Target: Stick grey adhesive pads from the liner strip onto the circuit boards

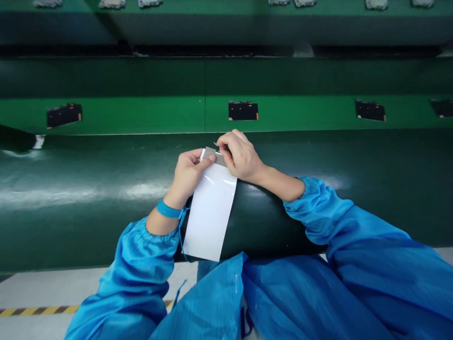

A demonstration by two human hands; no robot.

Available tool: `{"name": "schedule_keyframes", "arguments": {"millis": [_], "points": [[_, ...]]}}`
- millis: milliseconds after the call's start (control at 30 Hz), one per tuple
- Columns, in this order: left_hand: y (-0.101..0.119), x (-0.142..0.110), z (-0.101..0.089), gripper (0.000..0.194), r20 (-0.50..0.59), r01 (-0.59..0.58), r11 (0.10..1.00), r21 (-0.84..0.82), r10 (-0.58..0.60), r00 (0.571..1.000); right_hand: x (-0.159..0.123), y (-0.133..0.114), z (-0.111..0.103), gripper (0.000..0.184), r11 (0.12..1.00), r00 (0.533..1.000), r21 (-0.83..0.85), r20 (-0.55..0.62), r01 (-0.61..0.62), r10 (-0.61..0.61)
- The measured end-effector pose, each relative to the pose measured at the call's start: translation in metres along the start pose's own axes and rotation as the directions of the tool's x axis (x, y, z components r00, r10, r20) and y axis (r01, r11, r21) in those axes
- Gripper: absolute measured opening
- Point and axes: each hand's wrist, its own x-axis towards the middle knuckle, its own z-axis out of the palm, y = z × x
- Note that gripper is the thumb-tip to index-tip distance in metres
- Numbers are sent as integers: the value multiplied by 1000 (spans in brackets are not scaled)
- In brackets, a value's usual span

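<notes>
My left hand (pixel 190 172) is closed on the upper left edge of a long white sheet (pixel 209 215), its thumb pressed on top. Across the sheet's upper end runs a grey strip (pixel 220 159), partly under my thumb. My right hand (pixel 242 155) pinches at the strip's upper edge, close to my left fingertips. A tiny pale tip shows by its fingers, but what they hold is too small to make out. The sheet hangs tilted toward me over the dark green bench edge. A blue wrist strap (pixel 169 209) with a cord circles my left wrist.
Beyond my hands, black circuit boards lie on a bright green belt: one in the middle (pixel 243 111), one left (pixel 64 115), two right (pixel 370 110). Several pale parts (pixel 112 4) sit on a raised shelf behind. A dark tube-like object (pixel 17 139) juts in at left.
</notes>
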Motion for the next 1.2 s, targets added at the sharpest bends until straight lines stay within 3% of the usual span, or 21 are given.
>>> {"name": "schedule_keyframes", "arguments": {"millis": [200,367,533,600,667,767,867,967,1100,1200], "points": [[0,1,-1,33,-4,-1,1000,3,1,1000,0,16,-2,16,959,962,129,-73,-251,262],[-2,1,4,31,35,-201,965,166,198,980,0,29,-3,23,927,920,210,-176,-311,349],[-8,-8,11,20,246,-502,757,418,437,865,15,18,-14,29,927,920,268,-221,-262,324],[-10,-10,15,20,326,-578,676,458,477,816,40,17,-14,31,932,943,282,-173,-228,283],[-11,-12,17,18,384,-624,599,502,492,781,78,16,-2,33,944,979,279,-48,-178,199],[-8,-16,20,12,445,-654,510,559,481,755,151,12,43,35,960,976,269,217,-81,21],[-6,-18,21,11,489,-670,466,577,460,741,224,3,112,28,962,892,271,434,2,-124],[-9,-16,24,14,501,-683,464,564,465,730,281,-8,184,22,968,800,247,573,36,-176],[-14,-10,26,19,496,-697,410,589,497,712,320,-21,258,24,985,716,172,686,16,-131],[-10,-10,21,19,489,-699,366,615,519,701,325,-24,287,27,989,699,141,712,-53,-64]]}}
